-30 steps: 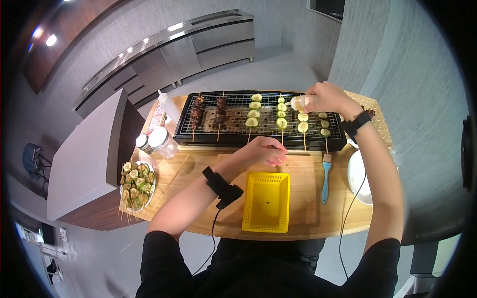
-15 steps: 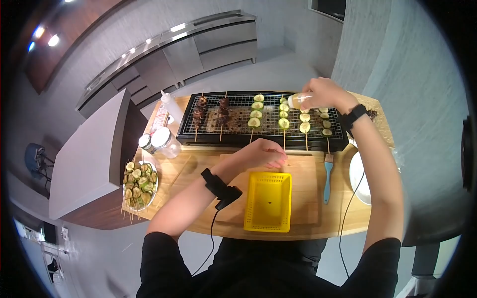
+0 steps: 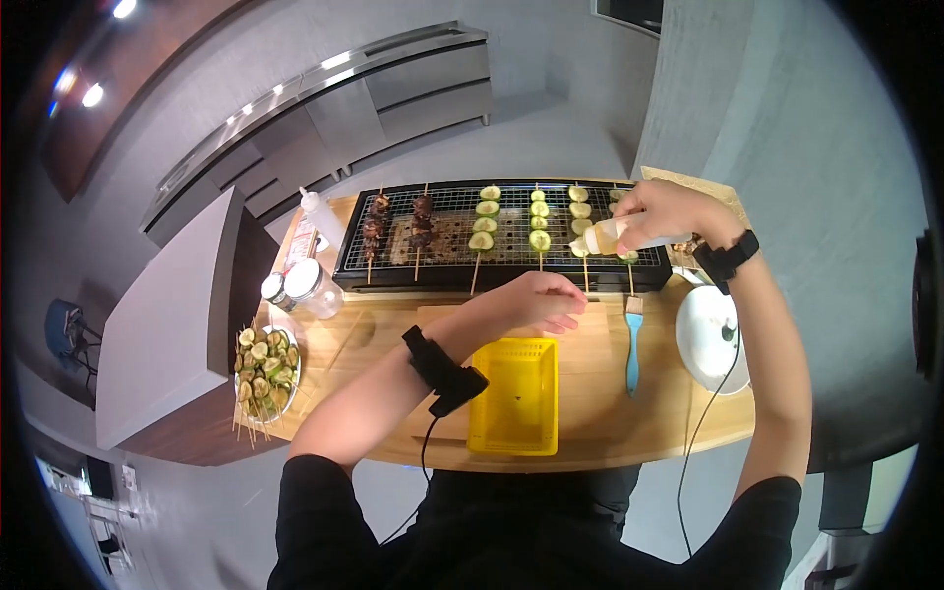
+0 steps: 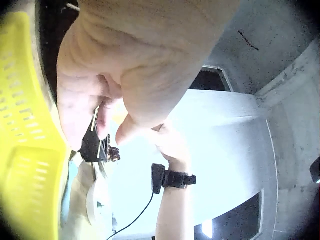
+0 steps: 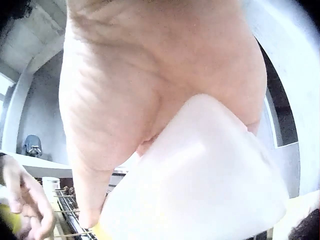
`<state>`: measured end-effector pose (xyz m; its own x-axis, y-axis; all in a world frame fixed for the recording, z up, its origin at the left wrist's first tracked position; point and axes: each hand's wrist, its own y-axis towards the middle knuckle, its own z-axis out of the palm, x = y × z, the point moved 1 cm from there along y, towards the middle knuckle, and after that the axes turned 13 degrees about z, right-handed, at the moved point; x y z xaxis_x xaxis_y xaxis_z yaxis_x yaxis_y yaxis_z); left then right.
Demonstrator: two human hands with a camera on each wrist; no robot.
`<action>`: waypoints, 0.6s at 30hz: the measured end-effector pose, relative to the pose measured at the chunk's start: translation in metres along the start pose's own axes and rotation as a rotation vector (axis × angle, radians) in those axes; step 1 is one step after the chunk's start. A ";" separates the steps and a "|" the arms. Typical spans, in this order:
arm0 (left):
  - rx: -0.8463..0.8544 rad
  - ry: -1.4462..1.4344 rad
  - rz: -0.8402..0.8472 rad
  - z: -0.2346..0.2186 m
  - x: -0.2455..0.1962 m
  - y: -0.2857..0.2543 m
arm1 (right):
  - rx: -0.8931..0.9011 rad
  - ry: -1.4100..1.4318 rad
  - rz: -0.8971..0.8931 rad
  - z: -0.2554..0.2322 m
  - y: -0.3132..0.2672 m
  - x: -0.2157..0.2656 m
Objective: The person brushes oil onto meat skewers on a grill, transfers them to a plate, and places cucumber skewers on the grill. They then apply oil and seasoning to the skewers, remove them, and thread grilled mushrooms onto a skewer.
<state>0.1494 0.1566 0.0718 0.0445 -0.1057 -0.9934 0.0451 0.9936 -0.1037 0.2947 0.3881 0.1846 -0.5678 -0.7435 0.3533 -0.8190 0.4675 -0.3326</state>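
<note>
- where's the squeeze bottle point(image 3: 605, 237)?
- in the right hand point(image 3: 672, 212), over the right part of the grill point(image 3: 454, 276). fingers and thumb are curled round its body.
- and which way does it lie?
- its long axis runs across the scene, base to the right, nozzle to the left and tipped down a little. the sticks on the grill run near to far, so the bottle lies across them.
- which one is the nozzle closest to?
- the third green-slice skewer point(image 3: 578, 210) from the left, around its near end. whether anything is coming out, i can't tell.
- what about the left hand point(image 3: 539, 301)?
- loosely spread, fingers relaxed and a bit bent, with nothing visible pinched in them. it's to the near left of the nozzle, above the far part of the cutting board point(image 3: 585, 393). i can't tell if it touches the wood.
- so the right one is better placed for that skewer?
- yes, i'd say so: it comes in from the right with the nozzle right by the slices, while the left sits on the near side, with the yellow basket point(image 3: 514, 398) nearer still to the person.
</note>
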 end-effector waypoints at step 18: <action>-0.127 -0.355 0.048 -0.001 0.009 0.033 | -0.445 -0.188 0.099 -0.017 0.024 -0.025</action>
<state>0.1499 0.1887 0.0598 0.3876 -0.0446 -0.9207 -0.0884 0.9924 -0.0853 0.2877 0.4260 0.1828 -0.6536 -0.7394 0.1614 -0.7408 0.6687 0.0639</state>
